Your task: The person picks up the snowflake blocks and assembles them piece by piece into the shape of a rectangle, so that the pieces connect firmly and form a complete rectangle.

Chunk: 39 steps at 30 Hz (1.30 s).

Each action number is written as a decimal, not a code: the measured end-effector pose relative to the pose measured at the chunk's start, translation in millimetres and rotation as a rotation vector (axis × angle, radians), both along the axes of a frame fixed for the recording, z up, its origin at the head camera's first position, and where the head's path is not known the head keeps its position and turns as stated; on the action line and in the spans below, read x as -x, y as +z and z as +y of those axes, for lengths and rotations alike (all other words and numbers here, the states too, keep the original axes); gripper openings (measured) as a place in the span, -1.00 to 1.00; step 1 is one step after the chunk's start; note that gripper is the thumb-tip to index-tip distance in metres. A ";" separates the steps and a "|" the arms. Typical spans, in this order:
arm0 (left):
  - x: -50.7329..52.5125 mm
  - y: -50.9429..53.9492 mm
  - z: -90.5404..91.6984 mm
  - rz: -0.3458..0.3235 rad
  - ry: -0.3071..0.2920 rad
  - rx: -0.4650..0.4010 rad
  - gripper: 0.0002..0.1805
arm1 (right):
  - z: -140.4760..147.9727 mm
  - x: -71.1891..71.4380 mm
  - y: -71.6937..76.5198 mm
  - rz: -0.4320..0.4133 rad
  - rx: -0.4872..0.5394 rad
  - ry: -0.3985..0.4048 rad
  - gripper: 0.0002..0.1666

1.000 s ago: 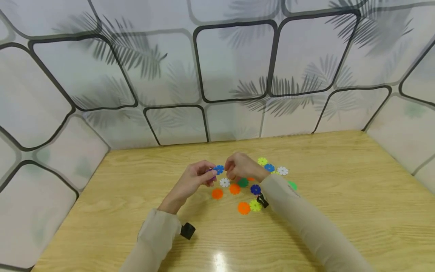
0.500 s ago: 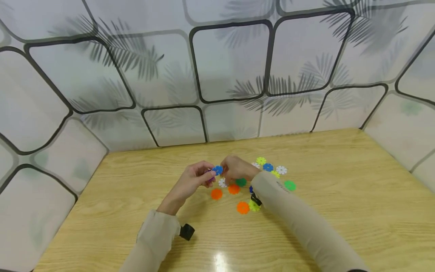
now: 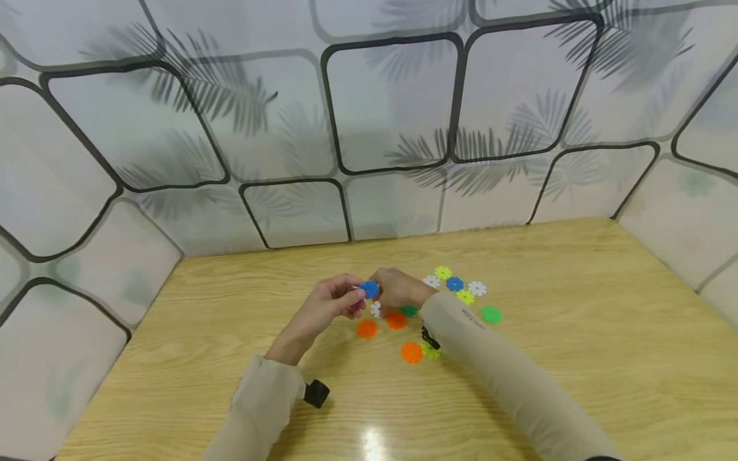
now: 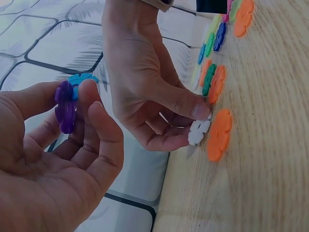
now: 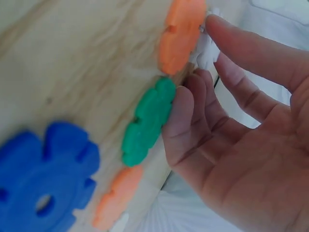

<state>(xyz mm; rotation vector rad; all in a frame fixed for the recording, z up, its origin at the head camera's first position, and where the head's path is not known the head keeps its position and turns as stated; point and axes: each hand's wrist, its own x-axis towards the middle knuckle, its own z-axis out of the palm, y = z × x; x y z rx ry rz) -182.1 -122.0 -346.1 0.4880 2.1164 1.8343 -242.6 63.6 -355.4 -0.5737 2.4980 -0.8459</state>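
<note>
The left hand (image 4: 60, 166) grips a purple disc (image 4: 64, 107) and touching blue disc (image 4: 84, 78); the right hand (image 4: 145, 84) pinches a white disc (image 4: 197, 133).

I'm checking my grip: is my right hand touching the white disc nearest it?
Touching. The left wrist view shows the right hand pinching the white disc, thumb and a finger against its edges.

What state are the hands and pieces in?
Left hand: holding two pieces.
Purple piece: held up.
Held blue piece: angled against the purple one, full locking unclear.
White piece: pinched; whether off the table, unclear.
Right hand: pinching that white piece.
Orange pieces: flat on the table.
Dark green piece: flat, beside right hand.
Dark blue piece: flat.
Yellow pieces: flat.
Light green piece: flat.
Loose blue piece: flat.
Loose white pieces: flat.
</note>
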 end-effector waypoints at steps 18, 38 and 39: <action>1.9 -2.9 6.8 0.000 0.051 0.030 -0.85 | 29.9 -0.8 6.9 -0.050 0.311 -0.066 -0.86; -1.3 -5.6 6.2 0.004 0.032 0.037 -0.76 | 52.2 -9.8 7.8 -0.086 0.502 -0.106 -0.77; -1.4 -5.9 6.4 0.003 0.035 0.038 -0.77 | 53.1 -10.4 8.3 -0.087 0.509 -0.105 -0.76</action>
